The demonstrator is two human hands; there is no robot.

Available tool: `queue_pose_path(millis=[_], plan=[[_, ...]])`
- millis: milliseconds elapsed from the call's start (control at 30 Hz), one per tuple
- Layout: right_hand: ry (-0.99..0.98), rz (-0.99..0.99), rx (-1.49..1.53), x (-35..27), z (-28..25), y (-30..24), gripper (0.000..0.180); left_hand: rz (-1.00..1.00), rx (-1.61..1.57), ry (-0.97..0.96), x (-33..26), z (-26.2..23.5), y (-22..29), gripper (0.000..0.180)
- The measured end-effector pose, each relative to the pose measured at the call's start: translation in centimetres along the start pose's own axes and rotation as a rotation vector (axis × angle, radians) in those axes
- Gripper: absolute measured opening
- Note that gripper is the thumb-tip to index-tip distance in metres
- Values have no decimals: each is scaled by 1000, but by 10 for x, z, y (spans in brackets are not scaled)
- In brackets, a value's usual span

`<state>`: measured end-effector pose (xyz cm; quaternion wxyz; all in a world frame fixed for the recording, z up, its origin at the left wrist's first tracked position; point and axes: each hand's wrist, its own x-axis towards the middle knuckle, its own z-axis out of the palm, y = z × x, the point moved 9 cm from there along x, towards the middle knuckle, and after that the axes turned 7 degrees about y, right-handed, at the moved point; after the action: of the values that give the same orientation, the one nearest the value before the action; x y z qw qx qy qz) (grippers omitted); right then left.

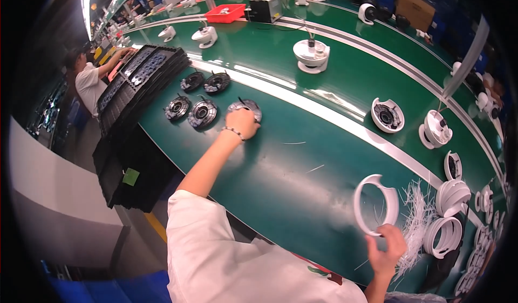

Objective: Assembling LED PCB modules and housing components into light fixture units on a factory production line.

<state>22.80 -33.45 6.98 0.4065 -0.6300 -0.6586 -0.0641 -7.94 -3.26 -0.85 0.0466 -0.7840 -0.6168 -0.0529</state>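
Observation:
My left hand (244, 123) reaches far out over the green belt (302, 157) and rests on a round grey and black disc part (245, 107), fingers closed over its near edge. To its left lie several similar round black parts (202, 112). My right hand (386, 244) is low at the right, its fingers pinching the near rim of a white plastic ring with a notch (376, 203) that lies on the belt. A heap of thin white strips (416, 216) sits just right of that ring.
Stacked black trays (141, 76) stand at the belt's left edge. White rings and housings (452, 195) crowd the right. A white dome unit (311, 55), a red bin (225, 13) and a black box (265, 8) sit farther off. Another person (89, 79) works at far left.

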Motion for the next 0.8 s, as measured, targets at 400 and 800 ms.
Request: queue_pose_path(millis=[400,800], plan=[[-344,60,-34,-4,59,-18,77,42,-245,-63,-2,10,-17,49],[-468,309,-131,5,101,-9,115,136,-1244,62,-19,-32,102,19]])
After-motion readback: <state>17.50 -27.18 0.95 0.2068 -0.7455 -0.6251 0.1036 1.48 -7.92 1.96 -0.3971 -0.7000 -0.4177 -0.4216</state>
